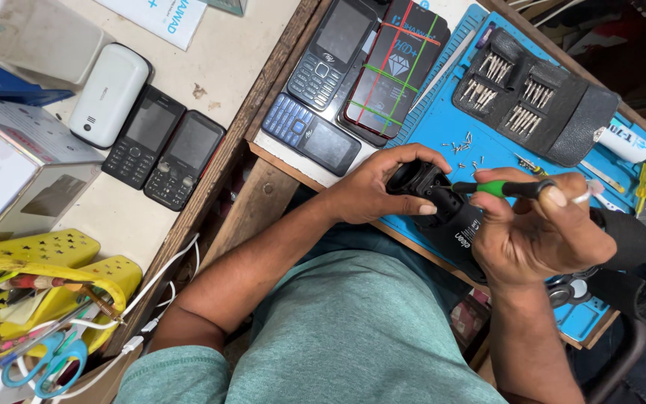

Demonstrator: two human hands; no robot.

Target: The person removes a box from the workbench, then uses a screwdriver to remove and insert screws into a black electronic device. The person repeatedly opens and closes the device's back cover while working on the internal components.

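Note:
My left hand [377, 188] grips the round front end of a black hand-held device [443, 213] that lies at the near edge of the blue work mat [443, 123]. My right hand [540, 228] holds a small screwdriver with a green and black handle [506, 188], its tip pointed at the device's top beside my left thumb. Several tiny loose screws [463, 145] lie on the mat just beyond the device.
A black bit case [536, 97] lies open on the mat. Keypad phones [312, 135] and a banded stack of phones [394, 67] sit left of it. Three more phones [155, 138] rest on the left counter. A yellow basket [46, 288] with blue scissors [46, 363] stands near left.

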